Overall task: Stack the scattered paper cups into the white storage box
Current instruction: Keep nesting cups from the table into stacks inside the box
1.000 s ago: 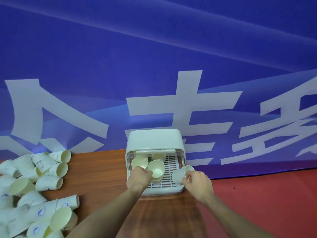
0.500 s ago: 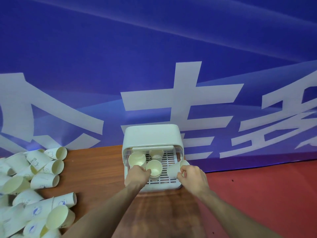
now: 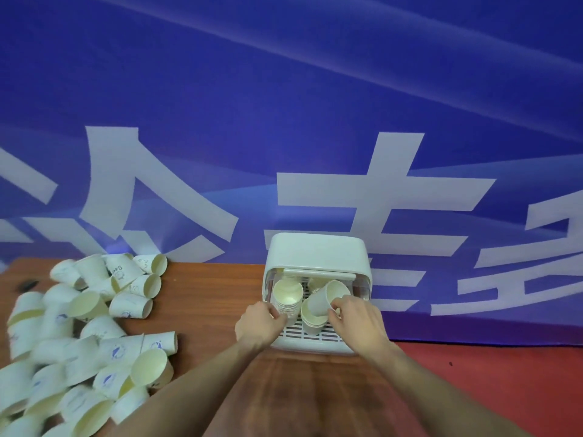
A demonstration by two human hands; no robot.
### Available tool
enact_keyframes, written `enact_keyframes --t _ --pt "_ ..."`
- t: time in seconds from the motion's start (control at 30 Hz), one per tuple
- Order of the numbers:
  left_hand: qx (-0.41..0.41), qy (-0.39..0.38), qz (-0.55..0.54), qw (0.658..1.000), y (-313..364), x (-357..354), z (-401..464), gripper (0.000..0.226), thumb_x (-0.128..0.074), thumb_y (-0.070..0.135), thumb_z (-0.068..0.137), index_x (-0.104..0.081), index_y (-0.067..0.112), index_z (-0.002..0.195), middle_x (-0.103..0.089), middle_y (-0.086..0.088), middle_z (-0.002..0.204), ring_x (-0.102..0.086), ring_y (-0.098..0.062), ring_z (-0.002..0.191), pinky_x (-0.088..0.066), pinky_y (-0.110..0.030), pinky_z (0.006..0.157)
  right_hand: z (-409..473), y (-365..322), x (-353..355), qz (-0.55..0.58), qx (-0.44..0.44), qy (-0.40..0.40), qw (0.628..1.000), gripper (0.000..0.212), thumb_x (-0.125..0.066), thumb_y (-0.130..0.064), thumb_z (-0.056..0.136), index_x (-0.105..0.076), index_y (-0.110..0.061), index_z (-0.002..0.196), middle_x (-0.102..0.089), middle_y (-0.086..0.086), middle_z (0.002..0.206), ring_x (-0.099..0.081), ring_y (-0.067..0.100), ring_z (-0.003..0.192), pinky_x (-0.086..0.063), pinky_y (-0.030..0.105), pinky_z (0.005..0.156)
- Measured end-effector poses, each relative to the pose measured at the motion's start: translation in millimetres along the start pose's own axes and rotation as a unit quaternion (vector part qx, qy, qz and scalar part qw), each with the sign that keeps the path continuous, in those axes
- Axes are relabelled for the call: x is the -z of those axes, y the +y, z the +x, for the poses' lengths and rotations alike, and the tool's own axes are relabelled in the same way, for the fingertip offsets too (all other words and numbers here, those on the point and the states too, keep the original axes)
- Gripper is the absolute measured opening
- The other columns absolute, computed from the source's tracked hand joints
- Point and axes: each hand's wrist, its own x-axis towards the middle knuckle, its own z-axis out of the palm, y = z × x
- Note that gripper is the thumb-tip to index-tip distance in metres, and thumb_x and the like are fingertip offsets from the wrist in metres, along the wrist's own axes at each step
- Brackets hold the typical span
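Right hand (image 3: pixel 355 320) pinches a tilted pale paper cup (image 3: pixel 326 299) above the front stack inside the white plastic storage box (image 3: pixel 317 253) at the brown wooden tabletop's (image 3: pixel 208 298) back edge. Left hand (image 3: pixel 257 324) grips the tall left cup stack (image 3: pixel 287 299). Scattered cups (image 3: pixel 79 335) crowd the left end; blue banner (image 3: pixel 284 105) behind.

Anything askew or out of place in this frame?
Only the expected mess: the loose cups lie tipped over in a heap on the table's left side. In the box, the stacks stand upright; the cup in the right hand is tilted, not yet nested. No visible damage.
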Motion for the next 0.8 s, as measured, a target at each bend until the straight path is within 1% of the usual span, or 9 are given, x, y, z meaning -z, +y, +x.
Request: enact_keyframes --t 0.1,0.17,0.2,0.33,0.47,0.53,0.63,0.73,0.8 --pt "-0.005 0.009 -0.004 1.000 -19 11 2 0.030 -0.058 0.057 0.073 -0.063 0.028 0.077 -0.068 0.013 0.083 -0.065 -0.013 0.082 -0.053 -0.028 0.077 6 -10 -2 -0.053 0.019 -0.018 0.998 0.026 -0.040 -0.030 0.096 -0.063 -0.019 0.091 -0.062 0.000 0.091 -0.063 0.025 0.085 -0.035 0.032 0.061" --pt "-0.011 0.011 -0.003 1.000 -27 18 2 0.029 -0.059 0.054 0.074 -0.059 0.025 0.075 -0.065 0.012 0.077 -0.063 -0.013 0.077 -0.051 -0.028 0.073 8 -14 -6 -0.089 0.024 -0.037 0.995 0.025 -0.041 -0.025 0.096 -0.065 -0.018 0.095 -0.063 0.001 0.095 -0.064 0.026 0.088 -0.033 0.031 0.062" --pt "-0.013 0.014 0.001 1.000 -32 21 3 0.028 -0.059 0.053 0.074 -0.058 0.025 0.074 -0.063 0.011 0.078 -0.062 -0.013 0.076 -0.050 -0.027 0.071 10 -16 -9 -0.106 0.026 -0.048 0.993 0.025 -0.041 -0.023 0.095 -0.065 -0.019 0.099 -0.064 0.002 0.097 -0.064 0.026 0.091 -0.033 0.031 0.063" --pt "-0.009 0.016 0.019 1.000 -46 28 10 0.025 -0.058 0.053 0.073 -0.058 0.028 0.077 -0.061 0.010 0.090 -0.062 -0.013 0.082 -0.051 -0.027 0.075 13 -21 -26 -0.154 0.042 -0.095 0.983 0.025 -0.043 -0.019 0.096 -0.064 -0.018 0.108 -0.062 0.003 0.104 -0.065 0.027 0.095 -0.034 0.032 0.064" --pt "-0.009 0.002 0.021 1.000 -54 28 22 0.025 -0.061 0.050 0.077 -0.059 0.026 0.082 -0.059 0.013 0.086 -0.059 -0.013 0.092 -0.050 -0.029 0.081 20 -24 -43 -0.173 0.042 -0.142 0.974 0.026 -0.047 -0.009 0.091 -0.062 -0.016 0.111 -0.060 0.005 0.108 -0.063 0.028 0.099 -0.034 0.030 0.066" --pt "-0.012 -0.007 0.028 1.000 -57 25 28 0.026 -0.062 0.051 0.078 -0.057 0.026 0.082 -0.060 0.011 0.092 -0.060 -0.014 0.093 -0.051 -0.030 0.083 24 -24 -49 -0.175 0.041 -0.158 0.971 0.027 -0.049 -0.006 0.090 -0.063 -0.016 0.110 -0.060 0.005 0.109 -0.064 0.028 0.100 -0.035 0.029 0.066" --pt "-0.015 -0.032 0.038 0.999 -59 20 33 0.023 -0.062 0.051 0.080 -0.052 0.030 0.080 -0.061 0.007 0.105 -0.062 -0.017 0.099 -0.047 -0.027 0.082 30 -23 -59 -0.161 0.031 -0.172 0.971 0.020 -0.049 -0.016 0.095 -0.063 -0.019 0.109 -0.059 0.004 0.110 -0.064 0.027 0.099 -0.035 0.029 0.066" --pt "-0.016 -0.050 0.038 0.998 -65 16 38 0.025 -0.062 0.052 0.079 -0.051 0.031 0.075 -0.062 0.007 0.100 -0.063 -0.016 0.097 -0.048 -0.027 0.081 34 -20 -68 -0.141 0.021 -0.183 0.973 0.023 -0.046 -0.029 0.100 -0.065 -0.020 0.111 -0.058 0.003 0.112 -0.063 0.027 0.100 -0.038 0.031 0.069" --pt "-0.011 -0.062 0.039 0.997 -70 15 44 0.023 -0.062 0.052 0.080 -0.054 0.030 0.079 -0.062 0.008 0.098 -0.063 -0.015 0.096 -0.049 -0.026 0.081 35 -17 -72 -0.135 0.012 -0.185 0.973 0.024 -0.047 -0.029 0.100 -0.065 -0.020 0.111 -0.057 0.002 0.113 -0.063 0.025 0.100 -0.043 0.032 0.071"
